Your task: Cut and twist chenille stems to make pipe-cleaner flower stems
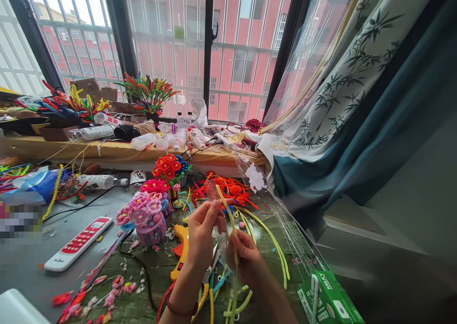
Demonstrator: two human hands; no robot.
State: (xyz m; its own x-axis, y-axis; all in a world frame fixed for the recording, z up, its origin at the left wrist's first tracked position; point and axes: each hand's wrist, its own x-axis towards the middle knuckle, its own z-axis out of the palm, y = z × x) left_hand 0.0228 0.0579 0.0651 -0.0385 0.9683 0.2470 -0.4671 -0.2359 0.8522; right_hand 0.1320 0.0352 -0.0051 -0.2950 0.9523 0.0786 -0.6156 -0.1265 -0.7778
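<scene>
My left hand [204, 226] is closed around a clear, pinkish flat strip [211, 189] that looks like a ruler, held upright over the table. My right hand [244, 253] pinches a pale yellow pipe cleaner [227, 207], which runs up alongside the strip; its top end stands near the strip's upper part. Beneath my hands lie scissors [213, 263] with yellow handles, partly hidden by my left wrist. A yellow glue gun [183, 253] rests just left of my left forearm. More yellow-green pipe cleaners [276, 240] curve across the table to the right of my hands.
Pots of pink flowers [152, 231] and red flowers [167, 166] stand behind the glue gun. Loose red pipe-cleaner pieces [232, 190] lie farther back. A white remote [79, 244] is at left, a green carton [330, 298] at front right. Plastic bottles [144, 141] crowd the windowsill.
</scene>
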